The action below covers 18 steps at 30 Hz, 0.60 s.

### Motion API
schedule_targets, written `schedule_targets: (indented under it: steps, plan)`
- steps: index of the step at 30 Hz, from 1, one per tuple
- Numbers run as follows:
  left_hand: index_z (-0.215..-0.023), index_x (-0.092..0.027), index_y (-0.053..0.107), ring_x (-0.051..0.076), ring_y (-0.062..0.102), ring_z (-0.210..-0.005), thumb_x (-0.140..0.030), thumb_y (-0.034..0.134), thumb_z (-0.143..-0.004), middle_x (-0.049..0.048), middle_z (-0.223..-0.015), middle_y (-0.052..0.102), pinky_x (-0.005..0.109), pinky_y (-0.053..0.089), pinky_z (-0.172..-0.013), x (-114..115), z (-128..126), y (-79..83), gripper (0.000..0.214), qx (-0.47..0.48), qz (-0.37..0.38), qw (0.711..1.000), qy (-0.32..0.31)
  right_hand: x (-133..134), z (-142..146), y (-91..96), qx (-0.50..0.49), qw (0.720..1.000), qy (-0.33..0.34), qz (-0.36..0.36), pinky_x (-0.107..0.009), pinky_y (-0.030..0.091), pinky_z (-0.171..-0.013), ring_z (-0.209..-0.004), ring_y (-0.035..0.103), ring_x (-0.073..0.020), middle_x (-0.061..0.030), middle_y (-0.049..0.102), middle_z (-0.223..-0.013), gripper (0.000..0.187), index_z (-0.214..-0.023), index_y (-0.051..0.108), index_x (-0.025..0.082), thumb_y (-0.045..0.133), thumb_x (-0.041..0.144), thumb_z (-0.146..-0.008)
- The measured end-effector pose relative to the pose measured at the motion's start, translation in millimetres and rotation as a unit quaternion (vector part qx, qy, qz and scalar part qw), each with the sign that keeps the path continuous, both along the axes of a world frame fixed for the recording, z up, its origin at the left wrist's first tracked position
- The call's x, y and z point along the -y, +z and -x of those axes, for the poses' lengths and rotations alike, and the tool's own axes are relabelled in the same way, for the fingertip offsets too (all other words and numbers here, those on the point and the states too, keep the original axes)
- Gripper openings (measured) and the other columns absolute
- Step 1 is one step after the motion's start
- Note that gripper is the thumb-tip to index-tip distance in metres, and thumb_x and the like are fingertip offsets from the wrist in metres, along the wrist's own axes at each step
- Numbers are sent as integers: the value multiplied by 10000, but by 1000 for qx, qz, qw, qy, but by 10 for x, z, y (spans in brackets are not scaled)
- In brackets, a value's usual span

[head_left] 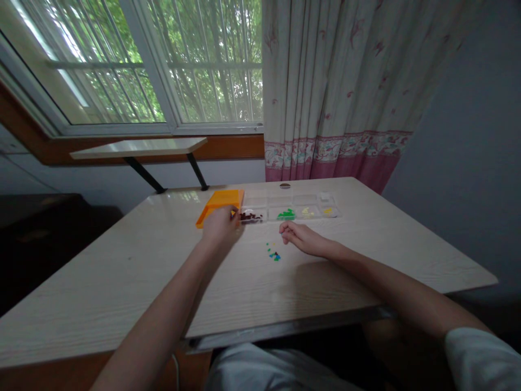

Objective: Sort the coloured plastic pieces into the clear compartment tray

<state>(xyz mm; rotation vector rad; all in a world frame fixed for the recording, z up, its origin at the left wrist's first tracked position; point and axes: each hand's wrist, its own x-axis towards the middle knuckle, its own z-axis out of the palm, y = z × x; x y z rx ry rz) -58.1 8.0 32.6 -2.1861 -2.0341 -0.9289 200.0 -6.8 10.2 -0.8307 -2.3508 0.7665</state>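
Observation:
My left hand (pixel 220 227) rests at the front corner of an orange box (pixel 223 196), its thumb and fingers closed beside the dark brown pieces (pixel 250 217). What its fingertips hold, if anything, is too small to make out. Just in front of the clear divided tray (pixel 272 221), my right hand (pixel 300 237) is closed with curled fingers, below the green pieces (pixel 286 214). Any piece inside those fingers is hidden. A loose cluster of tiny green, blue and dark pieces (pixel 275 256) lies on the table to its lower left.
Pale yellow pieces (pixel 306 212) and brighter yellow pieces (pixel 328 210) sit in the tray's right compartments. The light wooden table (pixel 109 271) ends at a front edge close to my body. A raised shelf (pixel 154 145) stands at the back left, near the window; a curtain (pixel 317 98) hangs behind.

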Motion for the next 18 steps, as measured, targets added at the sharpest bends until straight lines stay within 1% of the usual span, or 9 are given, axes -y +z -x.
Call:
schedule_targets:
  steps: [2, 4, 6, 7, 8, 10, 15, 18]
  plan:
    - [-821, -145, 649, 163, 522, -605, -300, 493, -773, 69, -680, 610, 263, 349, -539, 19, -131, -15, 224, 65, 38, 992, -103, 5, -6, 9, 3, 1000, -6, -3, -219, 386, -636, -645, 527, -107, 1, 568, -704, 87, -916, 437, 171, 372, 207, -871]
    - [-783, -144, 655, 121, 509, -592, -280, 498, -762, 35, -672, 612, 221, 359, -533, 54, -281, -60, 209, 103, 83, 973, -188, 6, -20, 15, 17, 1000, -13, -21, -211, 380, -616, -627, 531, -105, 6, 575, -695, 99, -931, 450, 174, 391, 225, -871]
    - [-780, -117, 659, 90, 472, -545, -271, 501, -749, 20, -627, 588, 190, 338, -489, 112, -429, -117, 223, 169, 153, 934, -275, 5, -39, 19, 39, 998, -23, -53, -205, 375, -611, -635, 543, -107, 3, 592, -713, 117, -943, 476, 178, 424, 246, -863]
    - [-788, -108, 659, 77, 443, -515, -276, 501, -748, 10, -595, 567, 180, 318, -465, 145, -493, -142, 234, 196, 178, 916, -300, 4, -47, 22, 51, 996, -27, -73, -203, 373, -610, -643, 550, -109, -2, 600, -726, 124, -942, 492, 178, 445, 254, -856]
    - [-786, -99, 658, 65, 409, -484, -271, 504, -743, 0, -562, 542, 173, 297, -444, 178, -548, -161, 235, 221, 196, 902, -316, 2, -55, 25, 62, 993, -32, -93, -202, 371, -612, -654, 557, -112, -8, 609, -741, 131, -938, 508, 178, 463, 262, -849]
    - [-778, -90, 657, 51, 361, -457, -260, 528, -724, -18, -522, 500, 165, 267, -423, 232, -620, -177, 221, 253, 212, 885, -328, -1, -63, 30, 78, 988, -38, -130, -204, 371, -617, -674, 571, -120, -22, 623, -772, 145, -930, 535, 174, 483, 276, -841]
    - [-760, -82, 656, 42, 320, -445, -242, 572, -684, -40, -485, 443, 167, 228, -415, 274, -645, -140, 196, 284, 220, 873, -331, -15, -61, 18, 78, 977, -43, -193, -208, 373, -607, -658, 586, -132, -34, 639, -743, 198, -919, 572, 165, 482, 328, -849]
    - [-732, -86, 649, 36, 290, -421, -253, 597, -665, -58, -451, 392, 169, 197, -402, 281, -645, -123, 187, 301, 233, 864, -329, -31, -63, -4, 70, 971, -47, -225, -216, 384, -629, -672, 596, -140, -44, 651, -752, 212, -906, 595, 165, 488, 339, -848]
